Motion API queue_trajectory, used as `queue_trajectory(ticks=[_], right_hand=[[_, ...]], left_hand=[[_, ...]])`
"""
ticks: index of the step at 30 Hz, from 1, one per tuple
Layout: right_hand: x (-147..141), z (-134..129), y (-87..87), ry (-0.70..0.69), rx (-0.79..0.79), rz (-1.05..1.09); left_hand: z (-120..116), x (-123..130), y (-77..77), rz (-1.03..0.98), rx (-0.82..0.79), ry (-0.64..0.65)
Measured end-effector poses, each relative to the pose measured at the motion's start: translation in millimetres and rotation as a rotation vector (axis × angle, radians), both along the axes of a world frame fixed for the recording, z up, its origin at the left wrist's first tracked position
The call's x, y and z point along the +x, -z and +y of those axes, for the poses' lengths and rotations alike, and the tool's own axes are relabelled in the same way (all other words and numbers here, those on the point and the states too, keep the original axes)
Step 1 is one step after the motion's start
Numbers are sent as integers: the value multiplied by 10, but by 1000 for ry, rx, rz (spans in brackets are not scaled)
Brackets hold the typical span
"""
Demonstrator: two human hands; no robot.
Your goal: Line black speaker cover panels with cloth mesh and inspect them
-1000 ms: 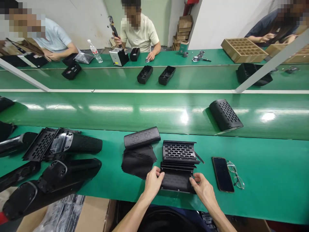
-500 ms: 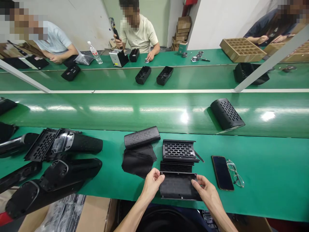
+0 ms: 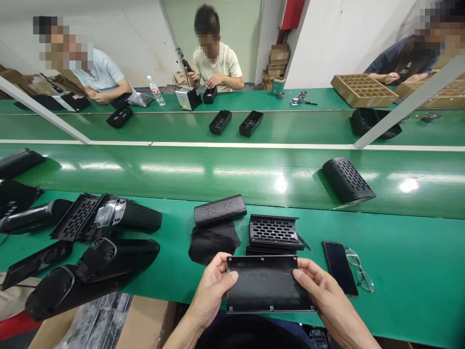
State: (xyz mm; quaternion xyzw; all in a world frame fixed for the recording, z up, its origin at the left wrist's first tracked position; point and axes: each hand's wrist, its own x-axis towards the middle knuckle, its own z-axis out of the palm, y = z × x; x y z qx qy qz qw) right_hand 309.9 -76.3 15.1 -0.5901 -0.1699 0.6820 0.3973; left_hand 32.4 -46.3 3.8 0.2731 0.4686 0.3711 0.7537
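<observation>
A black rectangular plastic panel [image 3: 269,286] with small screw tabs along its long edges is held up between my two hands, near the table's front edge. My left hand [image 3: 214,286] pinches its left end, thumb on the inner face. At the right end my right hand [image 3: 319,286] grips it the same way. Just beyond lies a slotted black cover [image 3: 274,229], on top of other panels partly hidden by the held one. To the left rest a pile of thin black sheets [image 3: 212,243] and a closed black casing [image 3: 220,210].
A phone [image 3: 340,268] and eyeglasses [image 3: 359,269] lie to the right. Several black casings [image 3: 127,215] crowd the left side. A perforated casing [image 3: 348,180] sits on the green belt [image 3: 174,169]. Co-workers sit across, one [image 3: 218,63] holding a tool. An open carton [image 3: 145,320] stands below left.
Both hands have lifted the panel towards me, and it now shows larger and apart from the stack. Across the belt, the middle co-worker's hand has moved onto a small black casing. My view has shifted slightly.
</observation>
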Motion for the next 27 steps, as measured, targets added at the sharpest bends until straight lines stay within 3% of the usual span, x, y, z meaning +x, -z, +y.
queue_trajectory(ticks=[11, 20, 27], right_hand=[[-326, 111, -364, 76, 7, -76], [-258, 129, -132, 32, -51, -5], [-243, 111, -48, 44, -54, -36]], left_hand=[[-73, -177, -213, -97, -46, -84], [-97, -217, -230, -88, -74, -120], [-138, -248, -210, -88, -50, -120]])
